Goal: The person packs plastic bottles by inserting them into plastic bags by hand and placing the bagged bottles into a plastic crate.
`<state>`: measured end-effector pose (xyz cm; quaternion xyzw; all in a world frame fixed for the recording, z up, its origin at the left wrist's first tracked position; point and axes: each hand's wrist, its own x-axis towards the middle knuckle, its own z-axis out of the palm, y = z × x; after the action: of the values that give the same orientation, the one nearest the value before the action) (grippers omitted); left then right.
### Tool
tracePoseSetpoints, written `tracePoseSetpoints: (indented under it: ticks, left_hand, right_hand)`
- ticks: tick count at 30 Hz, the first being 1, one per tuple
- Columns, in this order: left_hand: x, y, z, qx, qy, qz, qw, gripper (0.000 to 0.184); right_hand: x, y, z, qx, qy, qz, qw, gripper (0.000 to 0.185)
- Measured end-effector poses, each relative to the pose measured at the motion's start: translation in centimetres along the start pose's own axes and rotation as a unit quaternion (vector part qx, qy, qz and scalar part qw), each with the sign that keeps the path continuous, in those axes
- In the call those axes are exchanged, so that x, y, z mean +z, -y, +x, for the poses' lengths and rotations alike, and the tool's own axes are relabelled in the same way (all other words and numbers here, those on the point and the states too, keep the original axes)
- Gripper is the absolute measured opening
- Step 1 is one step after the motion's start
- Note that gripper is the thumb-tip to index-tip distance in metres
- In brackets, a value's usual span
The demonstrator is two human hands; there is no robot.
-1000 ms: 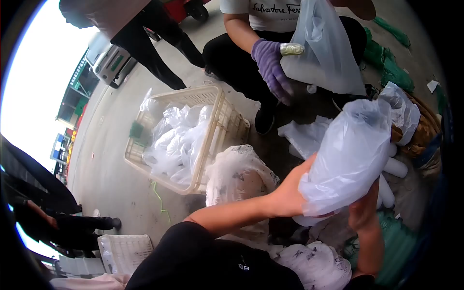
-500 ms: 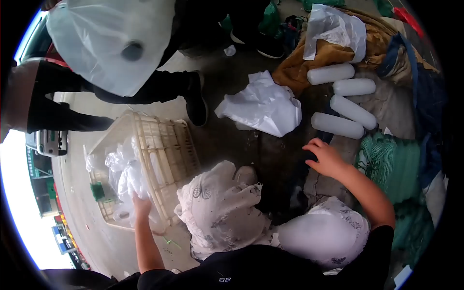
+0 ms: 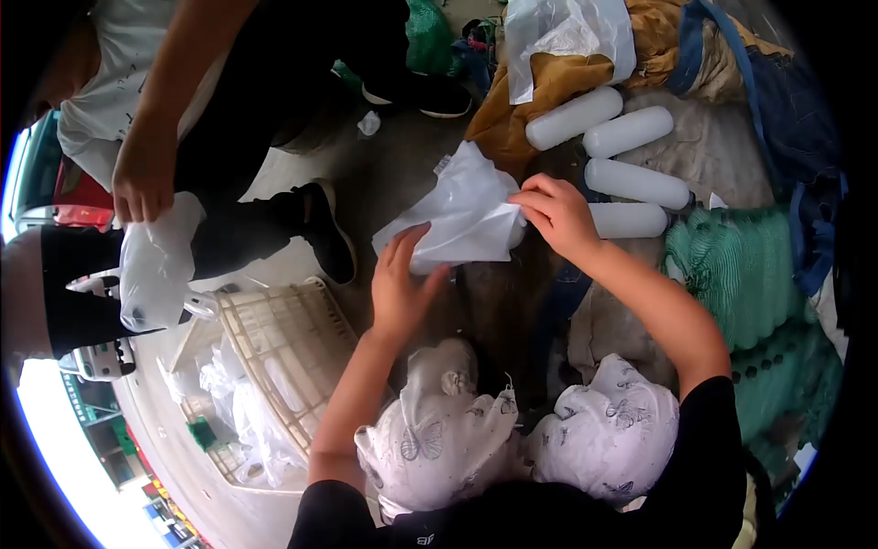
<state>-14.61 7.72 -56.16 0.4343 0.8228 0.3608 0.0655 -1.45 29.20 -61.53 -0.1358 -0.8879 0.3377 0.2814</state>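
Note:
A white plastic bag [image 3: 462,220] lies crumpled on the dark ground in front of me. My right hand [image 3: 556,218] pinches its right edge between thumb and fingers. At the bag's lower left, my left hand [image 3: 402,285] is open with its fingers apart; whether the fingertips touch the plastic I cannot tell. Just beyond my right hand are several white cylinders with rounded ends, one of them a whitish cylinder [image 3: 640,183] lying near my wrist. My knees, in pale butterfly-print cloth [image 3: 448,448], are below the hands.
To the left, a cream plastic crate [image 3: 293,320] holds clear plastic bags [image 3: 242,403]. A co-worker's hand [image 3: 146,174] holds another whitish bag [image 3: 160,261]. Their black shoe [image 3: 331,233] stands close by. Green netting [image 3: 732,265] and brown cloth [image 3: 558,78] lie at the right and back.
My left hand has left the bags in the crate and come over to the white bag. My right hand has moved onto that bag's edge. The co-worker's bag has lowered, showing their hand.

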Motion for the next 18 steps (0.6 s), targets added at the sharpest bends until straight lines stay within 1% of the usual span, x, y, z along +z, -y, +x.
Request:
tracePoseSetpoints:
  ticks: [1,2,3,4,5,6,7,8,9,10,11,12,13,14,15,16,17,18]
  left_hand:
    - [2.1,-0.1,2.3,0.051,0.028,0.024,0.998,0.027]
    - [4.2,-0.2,4.7,0.103,0.053,0.046,0.992,0.028]
    - [5.5,0.3,5.4,0.164,0.125,0.084,0.975,0.029]
    - [5.8,0.5,6.5,0.096,0.147,0.093,0.98,0.028]
    - [5.3,0.7,7.2,0.107,0.143,0.098,0.979,0.028]
    - [3.0,-1.8,7.9,0.091,0.12,0.064,0.987,0.029]
    - [1.4,-3.1,8.1,0.067,0.102,0.03,0.992,0.03]
    - [0.7,-2.7,7.8,-0.014,0.12,-0.061,0.991,0.033]
    - [-0.3,-3.6,8.1,-0.006,0.105,-0.068,0.992,0.028]
    - [-2.4,-4.7,9.0,-0.043,0.021,-0.071,0.996,0.025]
    - [-4.0,-5.7,8.9,-0.089,-0.059,-0.082,0.991,0.022]
    - [-5.1,-6.1,8.5,-0.051,-0.067,-0.084,0.993,0.019]
    - [-6.1,-6.6,8.2,-0.009,-0.077,-0.088,0.993,0.018]
    - [-6.5,-7.3,7.6,-0.114,-0.023,-0.128,0.985,0.017]
    - [-5.4,-5.8,6.9,-0.102,0.021,-0.271,0.957,0.021]
    - [-5.0,-6.3,6.9,-0.092,0.029,-0.272,0.957,0.021]
    - [-4.3,-6.7,6.7,-0.103,0.109,-0.318,0.936,0.024]
    - [-3.4,-7.1,6.2,-0.118,0.19,-0.362,0.905,0.028]
  right_hand:
    - [-0.7,0.5,0.1,-0.013,-0.016,0.015,1.0,0.013]
    - [-0.9,0.2,0.3,-0.013,-0.02,0.022,0.999,0.018]
    - [-1.0,0.4,-0.1,-0.009,-0.014,0.035,0.999,0.024]
    - [-1.7,1.4,-0.2,0.039,-0.008,0.126,0.991,0.035]
    - [-2.4,2.0,0.4,0.08,-0.01,0.214,0.974,0.047]
    - [-2.1,1.9,0.6,0.077,-0.068,0.27,0.957,0.067]
    - [-1.2,1.3,0.6,0.078,-0.075,0.276,0.955,0.067]
    - [0.2,0.6,-0.2,0.103,0.011,0.31,0.945,0.065]
    - [1.3,-0.4,-0.2,0.12,0.19,0.171,0.959,0.055]
    - [2.4,-1.3,-0.3,0.075,0.366,0.02,0.927,0.046]
    - [4.7,-3.4,-1.8,0.103,0.359,0.007,0.927,0.031]
    - [4.2,-2.8,-1.7,0.136,0.363,-0.033,0.921,0.022]
    - [4.2,-3.1,-1.8,0.19,0.385,0.005,0.903,0.024]
    - [3.8,-2.7,-2.3,0.144,0.354,-0.019,0.924,0.031]
    - [2.7,-2.1,-2.5,0.103,0.318,-0.048,0.941,0.038]
    - [1.0,-1.3,-1.8,0.109,0.308,-0.051,0.944,0.038]
    - [-1.2,0.1,-1.2,0.09,0.125,0.025,0.988,0.043]
    - [-3.3,1.1,-1.4,0.068,-0.061,0.094,0.991,0.048]
